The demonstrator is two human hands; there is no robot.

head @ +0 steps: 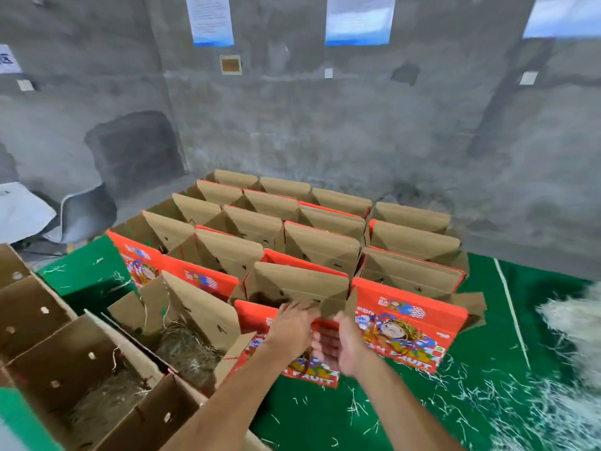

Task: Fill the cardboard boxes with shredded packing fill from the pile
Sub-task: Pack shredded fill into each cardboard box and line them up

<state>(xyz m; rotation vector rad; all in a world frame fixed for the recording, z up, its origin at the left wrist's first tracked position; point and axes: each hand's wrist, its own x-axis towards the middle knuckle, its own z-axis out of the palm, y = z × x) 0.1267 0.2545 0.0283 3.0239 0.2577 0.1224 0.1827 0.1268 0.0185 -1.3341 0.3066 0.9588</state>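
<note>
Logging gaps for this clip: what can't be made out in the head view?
- Right hand: motion-blurred; its grip unclear.
- Left hand: fingertips hidden over the red box rim.
- Rear boxes: upright flaps hide their contents.
- Fill pile: cut off by the right edge.
- Wall notices: text too small, tops cut off.

A green mat [390,415] covers the floor. On it stand rows of open cardboard boxes [305,242] with red printed fronts, running from near to the far wall. Plain brown cartons [65,362] sit at near left. A pale pile of shredded fill [575,336] lies at right, with loose strands [481,395] scattered beside it.
</note>
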